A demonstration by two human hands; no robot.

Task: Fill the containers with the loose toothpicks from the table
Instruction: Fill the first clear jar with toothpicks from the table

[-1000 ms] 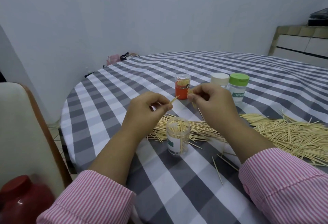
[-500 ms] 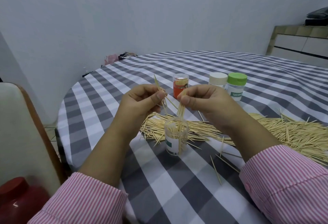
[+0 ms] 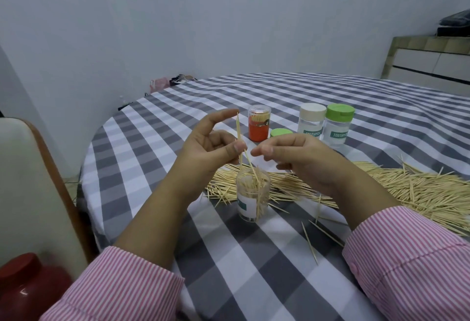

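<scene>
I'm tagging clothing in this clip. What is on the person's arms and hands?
Both arms wear long sleeves in pink-and-white pinstripes, pushed back so the forearms are bare: left sleeve, right sleeve. The left hand and right hand are bare; no gloves, rings or watch show.

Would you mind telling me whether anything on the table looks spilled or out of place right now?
Yes. A large heap of loose toothpicks sprawls over the checked tablecloth, with a few strays apart near the right sleeve. A green lid lies off its jar beside the orange container. The open jar stands upright.
</scene>
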